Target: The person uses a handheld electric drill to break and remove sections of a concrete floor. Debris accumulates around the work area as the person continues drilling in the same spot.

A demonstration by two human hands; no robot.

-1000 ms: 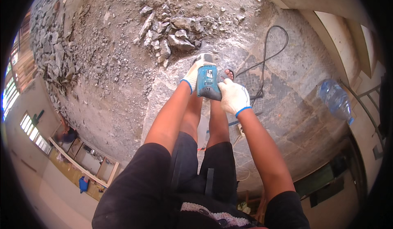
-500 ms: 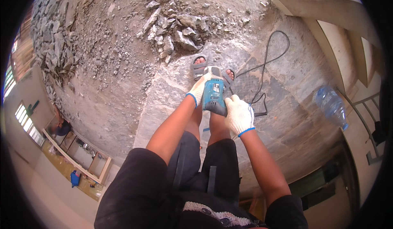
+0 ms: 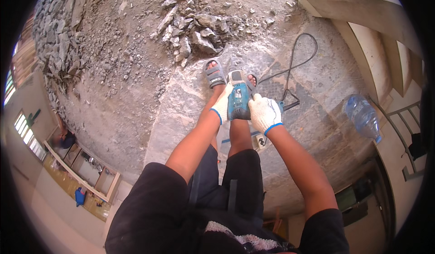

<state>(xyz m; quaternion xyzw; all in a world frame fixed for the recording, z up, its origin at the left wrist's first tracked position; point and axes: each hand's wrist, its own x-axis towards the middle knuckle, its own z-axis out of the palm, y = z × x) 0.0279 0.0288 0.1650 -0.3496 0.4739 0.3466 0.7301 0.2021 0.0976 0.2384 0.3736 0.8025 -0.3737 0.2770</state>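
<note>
A teal and grey hammer drill [image 3: 239, 100] is held between my two gloved hands, in front of my legs. My left hand [image 3: 222, 104], in a white knit glove with blue cuff, is closed around the drill's left side near its grey front housing. On the right, my right hand [image 3: 265, 113], gloved alike, grips the rear of the drill; its handle is mostly hidden by the fingers. The drill's bit [image 3: 232, 63] points away from me, down toward the stone floor [image 3: 190, 95] between my sandalled feet. I cannot tell whether its tip touches the floor.
A pile of broken stone [image 3: 199, 31] lies just ahead of my feet, with rubble [image 3: 63, 50] further left. A black cable [image 3: 292, 68] loops at right. A socket block [image 3: 261, 140], a large plastic bottle [image 3: 363, 118] and stairs [image 3: 362, 9] are also there. Another person [image 3: 66, 138] is far left.
My left foot has shifted outward to the left. The drill has moved slightly to the right and its bit now shows past the front housing. The socket block has come into sight.
</note>
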